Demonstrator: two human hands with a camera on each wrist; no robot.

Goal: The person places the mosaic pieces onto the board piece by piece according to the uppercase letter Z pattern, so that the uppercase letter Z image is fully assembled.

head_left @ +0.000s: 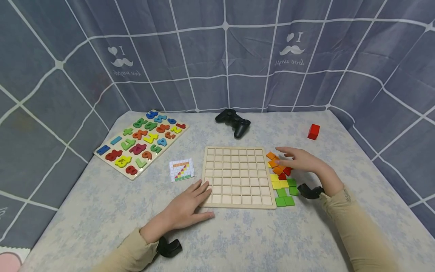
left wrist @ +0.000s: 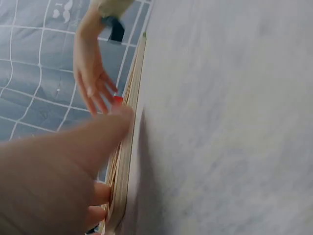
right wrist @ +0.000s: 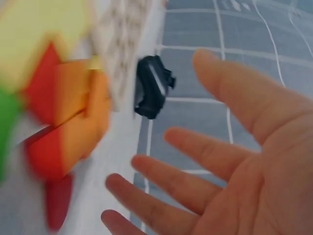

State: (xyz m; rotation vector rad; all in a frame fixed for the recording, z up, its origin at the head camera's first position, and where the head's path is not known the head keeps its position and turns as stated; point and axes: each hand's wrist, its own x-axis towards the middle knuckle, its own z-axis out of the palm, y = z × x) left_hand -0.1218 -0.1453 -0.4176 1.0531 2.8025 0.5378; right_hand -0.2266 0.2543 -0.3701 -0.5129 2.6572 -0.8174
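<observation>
A wooden grid board [head_left: 238,206] with many square cells, none of them filled, lies in the middle of the table. My left hand [head_left: 186,206] rests with its fingertips on the board's lower left edge, fingers straight. Above the colored tiles at the board's right side hovers my right hand [head_left: 300,160], its fingers spread and holding nothing, as the right wrist view shows. Orange tiles [head_left: 273,163] and red tiles [head_left: 282,176] lie in a loose heap under it. Yellow tiles [head_left: 278,184] and green tiles [head_left: 284,201] lie flatter, nearer the front.
Left of the board lies a pattern card [head_left: 181,170] with a colored grid drawing. A number puzzle board [head_left: 130,177] stands farther left. Behind the grid board is a black game controller [head_left: 233,122], and a red block [head_left: 313,131] sits at the back right.
</observation>
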